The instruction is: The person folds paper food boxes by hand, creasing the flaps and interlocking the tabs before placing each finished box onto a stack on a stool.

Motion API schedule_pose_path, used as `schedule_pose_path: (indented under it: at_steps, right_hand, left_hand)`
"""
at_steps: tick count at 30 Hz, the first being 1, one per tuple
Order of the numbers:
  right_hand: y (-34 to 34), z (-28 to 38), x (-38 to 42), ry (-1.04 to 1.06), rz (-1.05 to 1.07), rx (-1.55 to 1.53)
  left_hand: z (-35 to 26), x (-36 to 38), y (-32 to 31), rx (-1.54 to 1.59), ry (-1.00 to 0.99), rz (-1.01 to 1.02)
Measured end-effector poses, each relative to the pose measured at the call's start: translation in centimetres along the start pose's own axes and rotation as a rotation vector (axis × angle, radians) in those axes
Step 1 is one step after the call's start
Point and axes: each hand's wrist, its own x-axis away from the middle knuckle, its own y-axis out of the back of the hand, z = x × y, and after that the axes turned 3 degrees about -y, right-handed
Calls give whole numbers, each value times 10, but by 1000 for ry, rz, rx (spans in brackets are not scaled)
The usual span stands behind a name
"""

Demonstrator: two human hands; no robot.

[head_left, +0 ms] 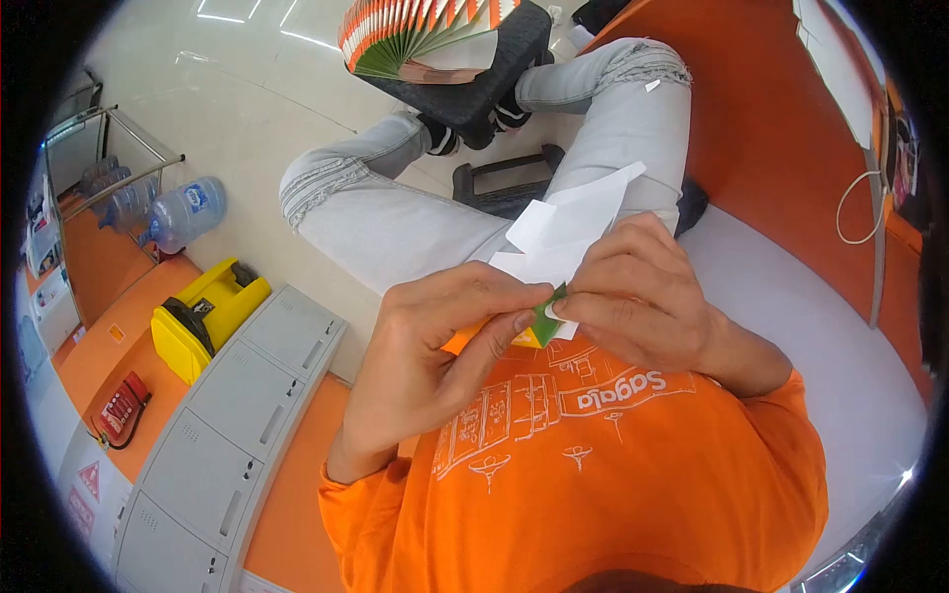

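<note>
A small green and yellow folded piece (545, 324) is pinched between both hands above my lap. My left hand (450, 346) holds its left edge between thumb and forefinger. At its right edge, my right hand (638, 296) has its fingers closed on it, and a small white bit shows at the fingertips. Behind the hands, a white sheet (563, 227) with cut, pointed edges lies over my lap. What the lower fingers touch is hidden.
A fan of orange, white and green folded pieces (425, 44) rests on a black stool (514, 59) ahead. On the left are grey lockers (232, 425), a yellow bin (203, 321), water bottles (188, 212) and a fire extinguisher (123, 409).
</note>
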Motion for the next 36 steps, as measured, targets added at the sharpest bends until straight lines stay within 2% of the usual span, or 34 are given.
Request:
schedule_pose_path:
  at_steps: [6,9,11,16,18,21,23,24,26,27,28,29,30,31,32,33,34,35,36]
  right_hand:
    - [-7,6,1,3,-86,143]
    - [-4,7,-2,-40,-56,104]
    - [-2,5,-2,-107,-45,-101]
    - [-3,0,-1,-99,-23,-180]
    - [-5,-1,0,-85,-22,-177]
    - [-9,-3,-2,-105,-49,-256]
    - [-10,2,-7,-316,-28,-371]
    - [-7,-3,-7,-314,-30,-369]
    - [0,-16,-3,-381,231,-661]
    - [0,-16,-6,-380,230,-661]
    - [-1,-14,-10,-293,221,-549]
    - [0,-12,-14,-205,209,-433]
    - [1,-10,-20,-203,207,-430]
    - [1,-6,-23,-146,134,-291]
    - [1,-3,-25,-88,62,-153]
    - [3,-4,-20,-86,61,-153]
    - [6,-6,-9,-144,-36,-101]
    - [5,-7,-1,-203,-134,-47]
    - [0,-6,4,-201,-133,-46]
  left_hand:
    - [2,-2,0,-21,-33,-4]
    - [6,-3,0,-31,-48,-14]
    - [4,-1,0,1,-3,-39]
    - [4,-1,-2,44,61,-82]
    - [5,-1,1,-49,-13,-12]
    - [4,0,2,-76,-74,-19]
    - [5,2,4,-85,-82,-24]
    - [6,1,5,-95,-100,-31]
    - [2,0,6,-91,-116,-10]
    - [0,0,6,-89,-132,7]
    - [-2,1,4,-90,-130,9]
    - [-4,2,2,-168,-116,-1]
    - [-5,3,1,-246,-106,-12]
    - [-5,6,0,-245,-103,-10]
    - [-5,9,0,-362,-194,-78]
    - [-3,12,0,-480,-287,-150]
    - [-2,14,-1,-480,-285,-151]
    - [0,16,-5,-526,-377,-149]
    - [3,16,-9,-570,-471,-149]
